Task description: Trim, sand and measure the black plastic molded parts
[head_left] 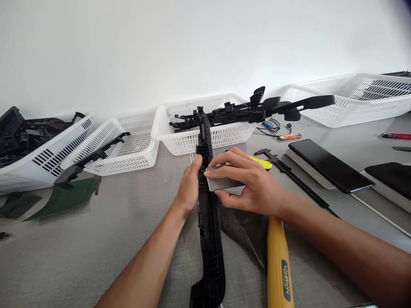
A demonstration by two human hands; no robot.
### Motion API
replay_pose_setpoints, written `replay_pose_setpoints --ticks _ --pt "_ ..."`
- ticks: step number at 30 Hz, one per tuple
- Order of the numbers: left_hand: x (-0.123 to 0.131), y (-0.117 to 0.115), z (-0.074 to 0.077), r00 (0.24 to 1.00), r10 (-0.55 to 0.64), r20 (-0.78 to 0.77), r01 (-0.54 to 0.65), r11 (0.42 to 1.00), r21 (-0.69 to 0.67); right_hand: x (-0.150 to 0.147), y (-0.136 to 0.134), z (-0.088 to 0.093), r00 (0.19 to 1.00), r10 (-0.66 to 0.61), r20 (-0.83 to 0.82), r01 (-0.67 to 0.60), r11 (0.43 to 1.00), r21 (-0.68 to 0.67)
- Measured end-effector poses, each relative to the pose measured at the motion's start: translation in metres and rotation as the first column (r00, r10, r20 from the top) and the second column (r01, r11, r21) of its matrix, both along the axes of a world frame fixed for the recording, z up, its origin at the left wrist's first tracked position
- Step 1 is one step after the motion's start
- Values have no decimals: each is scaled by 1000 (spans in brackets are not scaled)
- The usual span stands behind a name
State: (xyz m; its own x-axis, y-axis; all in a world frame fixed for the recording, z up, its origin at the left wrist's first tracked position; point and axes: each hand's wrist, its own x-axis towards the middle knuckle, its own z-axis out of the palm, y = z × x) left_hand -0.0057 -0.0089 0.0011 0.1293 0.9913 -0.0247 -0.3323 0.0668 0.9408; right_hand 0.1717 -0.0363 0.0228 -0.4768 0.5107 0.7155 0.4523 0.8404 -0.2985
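Observation:
A long black plastic part lies lengthwise on the grey table, running from the front edge toward the middle basket. My left hand grips its left side near the middle. My right hand holds a flat grey rectangular piece pressed against the part's right side, thumb and fingers pinching it. Under my right wrist lies a dark sheet, and a yellow-handled tool points toward the front edge.
White baskets line the back: one with black parts at left, a tilted one, a middle one piled with black parts, a large one at right. A caliper, phone, green sheets, lighter lie around.

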Motion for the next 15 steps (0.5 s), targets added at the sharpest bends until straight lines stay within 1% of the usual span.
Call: replay_pose_setpoints --ticks 2,4,6,7,10,11,13,15 --pt "-1 1 -2 999 -31 -24 32 999 13 1 1 -1 1000 -20 -1 20 1000 -5" --pt "-2 2 -3 996 -51 -69 53 998 22 2 2 -1 997 -80 -12 80 996 -25" --pt "-2 1 -3 994 -45 -100 47 999 17 2 2 -1 991 -133 -27 132 990 -48" --pt "-2 1 -2 994 -26 -102 27 1000 8 1 1 -1 990 -134 -33 132 990 -54" --pt "0 -2 2 995 89 -52 -90 996 -19 -2 -1 -2 998 -57 -33 55 997 -51" --pt "1 -2 3 994 109 -29 -110 994 -30 -2 -1 -2 999 -26 -29 24 999 -49" --pt "2 -2 5 995 103 15 -102 994 -49 -3 -2 -3 1000 6 -18 -7 999 -50" --pt "2 -1 4 998 44 33 -42 998 -54 -1 -1 -3 1000 2 -12 -3 998 -55"
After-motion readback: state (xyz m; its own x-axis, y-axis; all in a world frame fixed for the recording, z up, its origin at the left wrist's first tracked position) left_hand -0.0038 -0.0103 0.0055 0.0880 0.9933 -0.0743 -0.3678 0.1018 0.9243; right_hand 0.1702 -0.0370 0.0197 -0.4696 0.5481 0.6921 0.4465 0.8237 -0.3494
